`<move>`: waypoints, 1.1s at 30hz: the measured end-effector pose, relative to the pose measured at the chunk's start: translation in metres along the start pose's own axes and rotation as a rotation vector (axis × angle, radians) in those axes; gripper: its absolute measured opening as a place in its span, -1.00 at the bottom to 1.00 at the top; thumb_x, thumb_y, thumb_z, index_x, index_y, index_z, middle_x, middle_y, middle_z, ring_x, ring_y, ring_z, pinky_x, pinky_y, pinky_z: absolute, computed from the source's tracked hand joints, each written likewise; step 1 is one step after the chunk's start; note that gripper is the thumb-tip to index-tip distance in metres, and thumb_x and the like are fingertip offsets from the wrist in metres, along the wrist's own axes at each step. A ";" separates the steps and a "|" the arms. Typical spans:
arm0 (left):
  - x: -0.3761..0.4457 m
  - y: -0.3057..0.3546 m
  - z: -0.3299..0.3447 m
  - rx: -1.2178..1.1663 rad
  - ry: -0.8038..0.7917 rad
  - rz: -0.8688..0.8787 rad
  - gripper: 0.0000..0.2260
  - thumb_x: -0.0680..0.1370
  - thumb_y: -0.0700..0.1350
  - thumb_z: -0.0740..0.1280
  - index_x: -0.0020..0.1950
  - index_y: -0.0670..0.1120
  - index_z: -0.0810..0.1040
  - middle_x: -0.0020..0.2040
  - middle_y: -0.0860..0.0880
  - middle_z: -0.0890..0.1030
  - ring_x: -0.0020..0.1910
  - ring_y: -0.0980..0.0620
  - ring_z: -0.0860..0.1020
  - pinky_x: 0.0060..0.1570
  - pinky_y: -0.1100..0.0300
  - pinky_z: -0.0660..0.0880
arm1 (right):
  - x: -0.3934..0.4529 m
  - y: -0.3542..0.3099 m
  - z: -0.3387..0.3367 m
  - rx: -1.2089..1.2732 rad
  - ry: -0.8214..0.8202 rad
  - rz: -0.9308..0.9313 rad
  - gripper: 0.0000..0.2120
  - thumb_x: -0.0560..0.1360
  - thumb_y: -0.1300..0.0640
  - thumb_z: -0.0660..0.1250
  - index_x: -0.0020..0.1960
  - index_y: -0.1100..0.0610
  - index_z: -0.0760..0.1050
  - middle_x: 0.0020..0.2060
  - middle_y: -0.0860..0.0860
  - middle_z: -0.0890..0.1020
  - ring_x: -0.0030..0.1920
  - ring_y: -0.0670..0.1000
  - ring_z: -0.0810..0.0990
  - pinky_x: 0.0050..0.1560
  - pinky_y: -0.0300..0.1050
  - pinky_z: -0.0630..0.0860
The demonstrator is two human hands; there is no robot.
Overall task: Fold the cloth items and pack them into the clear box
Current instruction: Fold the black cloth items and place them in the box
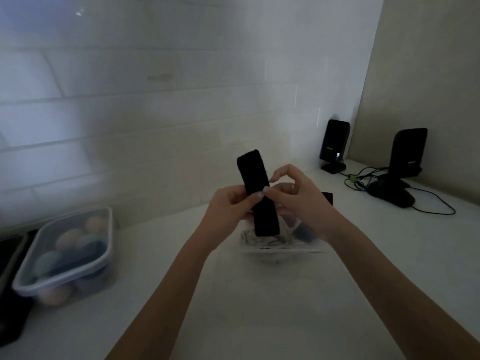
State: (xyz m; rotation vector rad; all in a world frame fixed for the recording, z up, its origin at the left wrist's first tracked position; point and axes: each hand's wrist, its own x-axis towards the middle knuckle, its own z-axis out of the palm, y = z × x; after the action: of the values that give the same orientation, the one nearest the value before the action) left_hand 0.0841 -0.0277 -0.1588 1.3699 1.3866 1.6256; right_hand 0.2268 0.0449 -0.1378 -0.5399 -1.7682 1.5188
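Black cloth strip (pixel 257 193), upright above the counter (pixel 259 294): we pinch it with left hand (pixel 228 203) and right hand (pixel 296 196). Lidded clear box (pixel 65 255) left; two black speakers (pixel 333 146) right, lettering unreadable.

This looks like a home kitchen, dimly lit. A white worktop (pixel 259 294) runs along a back wall of glossy white rectangular tiles (pixel 155 113) laid brick-fashion, like a splashback, and ends at a plain beige side wall (pixel 428 74) on the right. In the far right corner of the worktop stand two small black devices on stands (pixel 334 146) with trailing cables (pixel 436 201). Near the left edge sits a lidded clear plastic container (pixel 67 253) holding rounded pastel items, blurred.
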 end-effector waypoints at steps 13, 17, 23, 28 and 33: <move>-0.007 -0.023 -0.009 0.340 -0.019 0.072 -0.84 0.60 -0.11 0.18 0.13 -0.02 0.51 -0.01 -0.07 0.66 -0.06 0.04 0.63 -0.10 0.16 0.54 | 0.007 0.018 -0.008 -0.116 -0.255 0.126 -0.76 0.51 0.26 0.32 0.18 0.15 0.47 -0.23 0.14 0.65 -0.28 0.08 0.65 -0.07 0.07 0.61; -0.007 -0.025 -0.007 0.316 -0.002 0.051 -0.85 0.61 -0.08 0.16 0.03 0.08 0.51 -0.04 -0.04 0.66 -0.11 0.10 0.62 -0.17 0.17 0.53 | 0.007 0.022 -0.004 -0.117 -0.185 0.075 -0.83 0.52 0.30 0.29 0.11 0.24 0.47 -0.32 0.15 0.59 -0.36 0.08 0.58 -0.11 0.11 0.60; -0.009 -0.027 -0.006 0.181 -0.043 -0.009 -0.79 0.61 -0.15 0.18 -0.16 0.00 0.54 -0.28 -0.08 0.61 -0.32 0.03 0.57 -0.31 0.07 0.48 | 0.010 0.027 -0.004 -0.036 -0.162 -0.022 -0.73 0.50 0.36 0.28 0.17 0.19 0.55 -0.15 0.24 0.56 -0.24 0.12 0.53 -0.23 -0.14 0.60; -0.010 -0.023 -0.006 0.068 -0.065 -0.034 -0.79 0.44 -0.17 0.15 -0.18 0.03 0.56 -0.38 0.08 0.61 -0.38 0.10 0.55 -0.38 0.17 0.49 | 0.007 0.029 -0.003 0.008 -0.211 -0.066 -0.69 0.51 0.42 0.22 0.01 0.13 0.66 -0.14 0.07 0.67 -0.14 0.08 0.58 -0.16 -0.11 0.61; -0.008 -0.017 -0.008 -0.030 -0.095 -0.145 -0.72 0.59 -0.30 0.12 -0.04 0.03 0.53 -0.17 -0.02 0.59 -0.29 0.15 0.58 -0.35 0.27 0.53 | 0.008 0.028 -0.003 -0.045 -0.191 -0.120 -0.48 0.39 0.58 0.17 -0.24 0.04 0.70 -0.25 -0.01 0.58 -0.36 -0.09 0.53 -0.34 -0.32 0.47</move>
State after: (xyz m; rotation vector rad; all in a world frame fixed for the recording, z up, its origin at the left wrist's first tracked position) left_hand 0.0758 -0.0332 -0.1764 1.2822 1.3672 1.4631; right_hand 0.2203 0.0585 -0.1627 -0.3129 -1.9471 1.4906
